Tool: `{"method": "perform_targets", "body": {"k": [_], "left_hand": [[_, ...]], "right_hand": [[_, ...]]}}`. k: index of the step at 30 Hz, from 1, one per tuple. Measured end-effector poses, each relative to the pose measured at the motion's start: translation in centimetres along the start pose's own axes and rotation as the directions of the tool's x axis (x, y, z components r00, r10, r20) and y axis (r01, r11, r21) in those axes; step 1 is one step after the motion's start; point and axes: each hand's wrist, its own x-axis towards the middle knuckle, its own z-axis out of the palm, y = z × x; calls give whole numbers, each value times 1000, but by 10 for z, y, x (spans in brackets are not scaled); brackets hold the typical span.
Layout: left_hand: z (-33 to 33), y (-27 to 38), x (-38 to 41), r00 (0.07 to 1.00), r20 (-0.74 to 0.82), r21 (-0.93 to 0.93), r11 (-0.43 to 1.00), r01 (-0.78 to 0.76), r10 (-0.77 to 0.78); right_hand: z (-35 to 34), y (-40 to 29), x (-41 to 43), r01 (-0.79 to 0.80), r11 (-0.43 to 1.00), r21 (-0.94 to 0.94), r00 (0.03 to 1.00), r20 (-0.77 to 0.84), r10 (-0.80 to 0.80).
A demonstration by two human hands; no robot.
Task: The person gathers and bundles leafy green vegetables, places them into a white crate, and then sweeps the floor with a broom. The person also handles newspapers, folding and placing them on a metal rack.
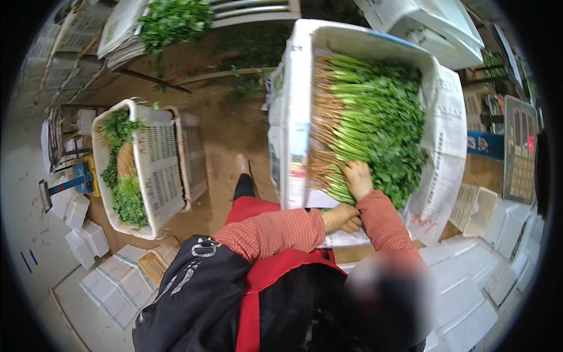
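Before me stands a large crate (295,110) lined with newspaper (446,127). Inside lie rows of coriander (378,110), brown roots to the left and leaves to the right. My right hand (358,178) lies on the green stems near the crate's near end, its fingers bent against them. Just below, my left hand (342,218) is curled low at the near end, close to my right wrist. What sits under the fingers of either hand is hidden.
To the left, a white slotted plastic crate (158,154) holds more coriander (127,176). Greens (178,22) lie beside stacked paper at the back left. A scale with a lit display (520,149) stands right. White foam boxes (466,281) fill the lower right.
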Motion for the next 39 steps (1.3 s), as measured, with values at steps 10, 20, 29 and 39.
{"method": "perform_targets", "body": {"k": [10, 20, 29, 39], "left_hand": [[-185, 103, -256, 919, 145, 18, 928, -373, 367], [-348, 187, -415, 413, -455, 564, 614, -553, 789], [-363, 422, -445, -191, -237, 937, 173, -302, 953], [-440, 573, -376, -148, -284, 799, 320, 510, 947]], "right_hand": [[-72, -56, 31, -534, 795, 289, 738, -299, 605], [-97, -204, 248, -454, 799, 393, 852, -72, 519], [-99, -176, 415, -297, 714, 634, 916, -24, 402], [-76, -143, 666, -312, 368, 876, 925, 191, 330]]}}
